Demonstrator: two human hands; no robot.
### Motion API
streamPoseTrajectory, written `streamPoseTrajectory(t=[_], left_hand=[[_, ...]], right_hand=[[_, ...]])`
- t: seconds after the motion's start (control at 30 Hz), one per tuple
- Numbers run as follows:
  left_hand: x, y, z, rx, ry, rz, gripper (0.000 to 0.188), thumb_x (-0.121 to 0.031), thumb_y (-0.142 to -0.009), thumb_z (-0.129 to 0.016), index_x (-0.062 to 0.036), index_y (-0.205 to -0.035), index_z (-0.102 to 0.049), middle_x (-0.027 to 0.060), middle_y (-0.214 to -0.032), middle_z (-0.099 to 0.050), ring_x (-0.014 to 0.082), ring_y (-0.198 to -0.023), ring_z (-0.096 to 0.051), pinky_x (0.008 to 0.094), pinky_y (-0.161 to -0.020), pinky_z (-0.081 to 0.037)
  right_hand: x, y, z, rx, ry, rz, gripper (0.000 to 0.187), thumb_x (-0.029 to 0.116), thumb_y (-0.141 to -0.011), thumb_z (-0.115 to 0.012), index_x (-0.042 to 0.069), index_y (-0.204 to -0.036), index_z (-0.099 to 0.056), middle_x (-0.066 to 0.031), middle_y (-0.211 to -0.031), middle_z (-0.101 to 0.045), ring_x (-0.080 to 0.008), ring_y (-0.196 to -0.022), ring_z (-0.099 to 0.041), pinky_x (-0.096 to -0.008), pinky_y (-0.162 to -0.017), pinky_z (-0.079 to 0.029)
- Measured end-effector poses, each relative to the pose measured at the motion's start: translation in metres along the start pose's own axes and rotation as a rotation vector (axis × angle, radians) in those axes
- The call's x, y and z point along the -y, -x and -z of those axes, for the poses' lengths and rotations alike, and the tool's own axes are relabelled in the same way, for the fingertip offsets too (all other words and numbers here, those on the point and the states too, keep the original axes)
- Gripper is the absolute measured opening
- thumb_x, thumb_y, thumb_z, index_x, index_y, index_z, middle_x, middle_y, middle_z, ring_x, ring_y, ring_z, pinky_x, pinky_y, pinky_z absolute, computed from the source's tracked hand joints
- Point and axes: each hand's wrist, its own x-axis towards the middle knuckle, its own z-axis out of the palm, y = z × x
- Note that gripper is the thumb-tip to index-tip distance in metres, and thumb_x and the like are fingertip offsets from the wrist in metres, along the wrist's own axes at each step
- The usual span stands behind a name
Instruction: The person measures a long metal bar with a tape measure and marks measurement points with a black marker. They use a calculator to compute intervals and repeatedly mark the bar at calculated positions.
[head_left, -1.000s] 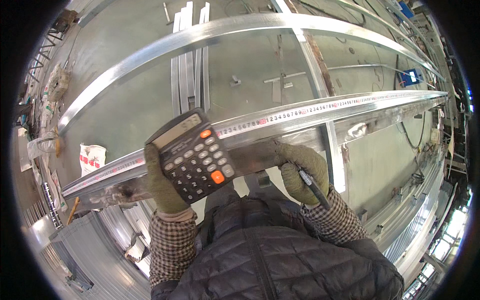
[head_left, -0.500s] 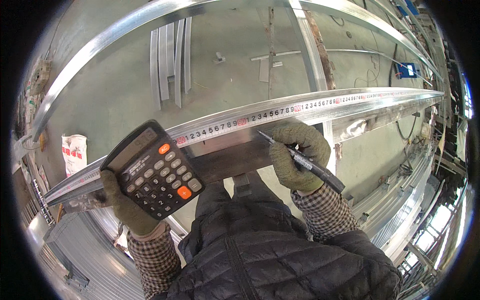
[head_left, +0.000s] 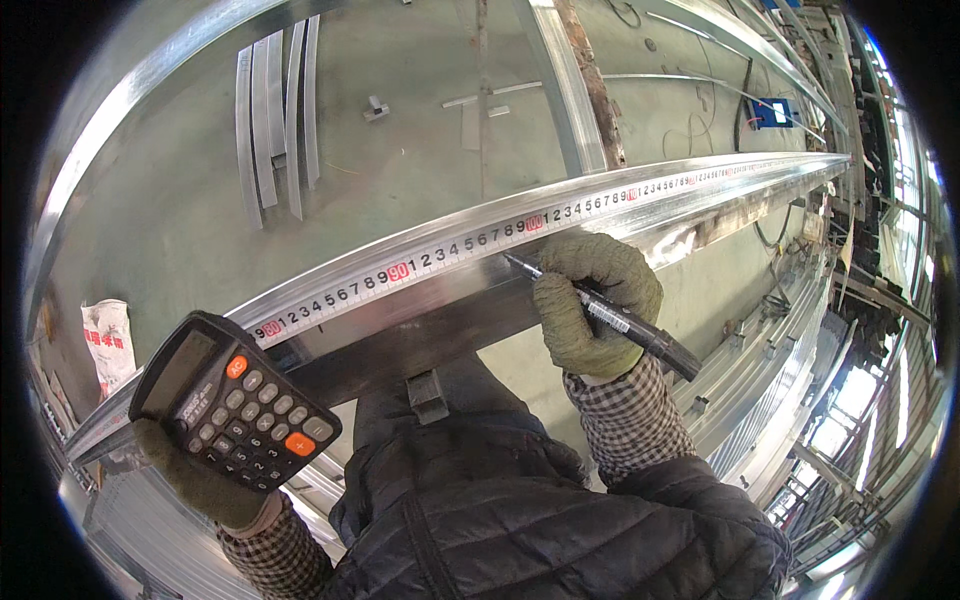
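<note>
My gloved left hand (head_left: 195, 478) is closed round the lower left side of a black calculator (head_left: 235, 405) with orange and grey keys. The calculator covers part of a long white measuring tape (head_left: 445, 253) that lies along a shiny metal profile (head_left: 680, 222). In my gloved right hand (head_left: 600, 295) is a black marker pen (head_left: 630, 322), uncapped at the tip. That tip points up and left at the profile's near face, just below the tape; whether it touches cannot be made out. A short dark line shows on the metal right of the calculator.
Several flat metal strips (head_left: 272, 120) lie on the floor at the far left. A white printed bag (head_left: 108, 345) stands at the left. More long profiles (head_left: 770, 370) are stacked at the right, and a blue box (head_left: 771, 113) with cables is at the far right.
The view has shifted, so the profile, tape and floor things sit further left. My left hand and the calculator have moved left and down, uncovering more tape. The marker stays in my right hand.
</note>
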Motion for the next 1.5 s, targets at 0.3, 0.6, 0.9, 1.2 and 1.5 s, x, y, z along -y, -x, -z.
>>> streamPoseTrajectory(t=[0.3,0.6,0.9,1.2,1.5], left_hand=[[-0.002,-0.001,-0.001,-0.01,-0.027,0.004,0.06,-0.05,-0.111,-0.052,-0.0015,-0.146,-0.061,0.0237,-0.135,-0.072,0.0334,-0.105,-0.081,0.049,-0.082,-0.073],[-0.002,0.002,-0.001,-0.021,-0.124,-0.035,0.062,-0.053,-0.112,-0.051,-0.0006,-0.143,-0.062,0.0219,-0.129,-0.075,0.0293,-0.102,-0.081,0.0441,-0.082,-0.073],[0.001,0.003,0.004,-0.08,-0.092,-0.057,0.061,-0.05,-0.112,-0.052,-0.0017,-0.148,-0.059,0.0269,-0.139,-0.069,0.0318,-0.106,-0.081,0.0478,-0.08,-0.073],[-0.001,0.004,0.005,-0.016,-0.032,-0.004,0.061,-0.051,-0.11,-0.055,-0.0029,-0.147,-0.062,0.023,-0.138,-0.071,0.0329,-0.109,-0.08,0.0512,-0.084,-0.072],[-0.003,0.018,-0.009,0.112,0.124,-0.023,0.059,-0.049,-0.113,-0.052,-0.0012,-0.146,-0.062,0.0195,-0.133,-0.075,0.0323,-0.108,-0.08,0.0494,-0.092,-0.07]], right_hand=[[-0.006,-0.005,0.007,0.091,0.058,0.174,0.012,0.0,-0.092,-0.077,-0.002,-0.103,-0.072,-0.0157,-0.093,-0.077,-0.0181,-0.074,-0.072,-0.0308,-0.068,-0.059],[-0.007,-0.004,0.009,0.097,0.101,0.187,0.012,0.0,-0.09,-0.078,-0.004,-0.099,-0.072,-0.0167,-0.09,-0.076,-0.0184,-0.073,-0.072,-0.0308,-0.067,-0.059],[-0.009,-0.005,0.007,0.077,0.118,0.238,0.014,-0.001,-0.088,-0.077,-0.004,-0.101,-0.071,-0.0165,-0.088,-0.076,-0.0179,-0.072,-0.072,-0.0298,-0.066,-0.058],[-0.01,-0.002,0.009,0.034,-0.03,0.127,0.011,0.001,-0.083,-0.082,0.001,-0.092,-0.075,-0.0155,-0.083,-0.078,-0.0214,-0.069,-0.076,-0.031,-0.063,-0.06],[-0.012,0.007,0.023,0.018,-0.267,0.089,0.01,0.001,-0.094,-0.079,-0.001,-0.102,-0.073,-0.0128,-0.087,-0.078,-0.0153,-0.072,-0.074,-0.03,-0.064,-0.06]])
